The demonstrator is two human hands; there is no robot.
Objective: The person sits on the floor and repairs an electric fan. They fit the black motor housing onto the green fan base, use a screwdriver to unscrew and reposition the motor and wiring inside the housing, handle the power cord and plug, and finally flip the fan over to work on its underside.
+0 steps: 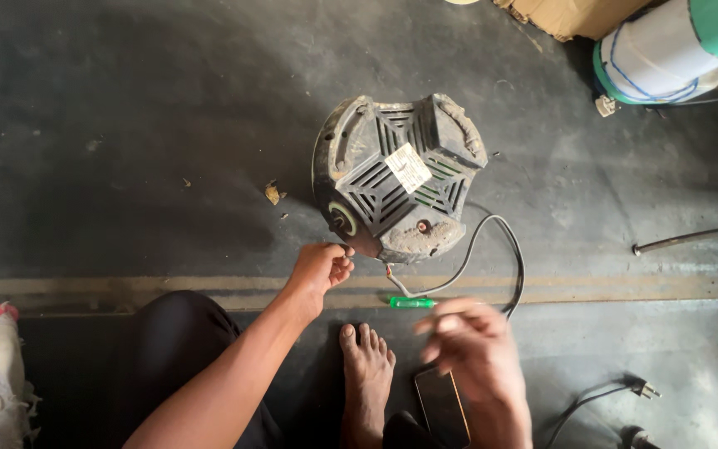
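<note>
Left hand [319, 268], grip pinched, touches the grimy motor housing [396, 176]; blurred right hand [471, 345], grip spread, hovers near a green screwdriver [411, 303].

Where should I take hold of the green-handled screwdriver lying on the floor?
Probably by the green handle of the screwdriver, from above with the right hand. It lies flat and crosswise just ahead of that hand, its top bare; the cable crowds its shaft end.
</note>
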